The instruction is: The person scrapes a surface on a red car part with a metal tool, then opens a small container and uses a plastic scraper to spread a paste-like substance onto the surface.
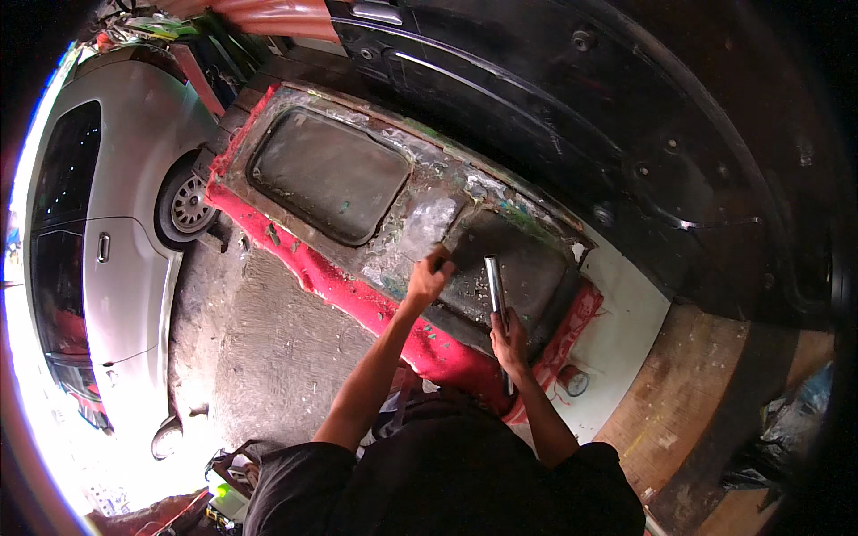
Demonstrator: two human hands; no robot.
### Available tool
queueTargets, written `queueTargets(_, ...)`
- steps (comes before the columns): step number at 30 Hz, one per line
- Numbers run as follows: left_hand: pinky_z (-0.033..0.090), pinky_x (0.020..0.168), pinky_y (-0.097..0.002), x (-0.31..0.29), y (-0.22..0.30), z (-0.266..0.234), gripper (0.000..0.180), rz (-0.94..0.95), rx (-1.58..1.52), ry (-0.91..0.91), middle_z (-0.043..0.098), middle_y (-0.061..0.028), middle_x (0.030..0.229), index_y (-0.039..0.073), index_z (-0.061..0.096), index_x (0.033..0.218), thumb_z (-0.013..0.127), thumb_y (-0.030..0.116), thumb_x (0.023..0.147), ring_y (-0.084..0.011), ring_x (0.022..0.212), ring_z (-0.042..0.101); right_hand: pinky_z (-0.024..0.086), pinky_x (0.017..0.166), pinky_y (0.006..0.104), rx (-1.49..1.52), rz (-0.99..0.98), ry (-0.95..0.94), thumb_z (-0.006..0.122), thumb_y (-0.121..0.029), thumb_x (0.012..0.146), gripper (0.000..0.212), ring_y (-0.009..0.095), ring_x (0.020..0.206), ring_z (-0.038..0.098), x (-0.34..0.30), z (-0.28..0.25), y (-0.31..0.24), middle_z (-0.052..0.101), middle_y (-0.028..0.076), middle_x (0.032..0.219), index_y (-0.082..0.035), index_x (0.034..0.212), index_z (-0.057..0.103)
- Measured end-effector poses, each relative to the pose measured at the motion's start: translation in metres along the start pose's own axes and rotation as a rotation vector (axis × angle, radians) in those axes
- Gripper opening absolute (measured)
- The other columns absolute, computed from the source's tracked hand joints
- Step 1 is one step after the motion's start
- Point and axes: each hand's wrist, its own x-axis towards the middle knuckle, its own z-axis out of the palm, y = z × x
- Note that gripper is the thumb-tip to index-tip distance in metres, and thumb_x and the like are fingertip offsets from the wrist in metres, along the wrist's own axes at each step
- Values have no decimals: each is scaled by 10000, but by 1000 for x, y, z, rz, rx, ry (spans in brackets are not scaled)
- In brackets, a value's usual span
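A worn vehicle panel (368, 257) with two recessed sections lies slantwise before me, its paint patchy and flaking. Beneath it spreads a red cloth (332, 288). My left hand (429, 282) is closed over the middle of the panel, beside a pale grey patch. Something small and dark shows at its fingers, too unclear to name. A long shiny metal bar (494, 284) is gripped in my right hand (509, 343) over the right recess. Its upper end points away from me, and its lower end comes out below the hand.
A silver car (127, 272) stands at the left. Along the far right side runs a large dark vehicle body panel (572, 116). A small round can (573, 381) sits near the cloth's right corner, on a white surface (621, 357). Dark plastic bags (778, 447) lie at lower right.
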Motion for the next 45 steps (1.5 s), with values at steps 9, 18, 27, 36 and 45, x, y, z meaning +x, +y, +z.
queueTargets(9,467,852,-370,26,5,13,242,136,-56,-349,643,-97,960,-1,615,1013,579,176,852,-194,930,585,292,322,232,54,90,57,538,-347,1005,260,54,375,372,14,-2,16,409,-36,551,-105,958,457)
queueTargets(18,432,602,-271,15,19,4,467,-11,-760,-467,521,-40,922,117,500,1230,505,183,768,-129,756,528,293,324,235,62,29,72,524,-355,1012,258,49,366,356,16,-12,13,395,-45,541,-117,950,444)
queueTargets(27,417,610,-293,0,24,-2,365,191,-743,-368,519,-29,813,135,385,1268,567,135,952,-167,727,543,453,567,366,93,182,26,575,-361,975,434,202,626,550,13,-22,13,561,123,780,44,1118,514)
queueTargets(36,242,484,-252,31,34,-48,326,-103,-458,-131,407,89,645,145,602,926,651,466,913,-28,549,353,288,321,235,-329,-236,232,537,-338,1008,246,48,349,352,15,-3,65,392,-44,513,-103,968,478)
queueTargets(45,521,655,-292,100,20,-49,302,15,-640,-179,684,-34,973,59,644,1078,743,256,871,-143,847,651,317,378,248,241,189,212,580,-330,986,259,48,431,407,30,23,-49,453,-42,589,-73,997,563)
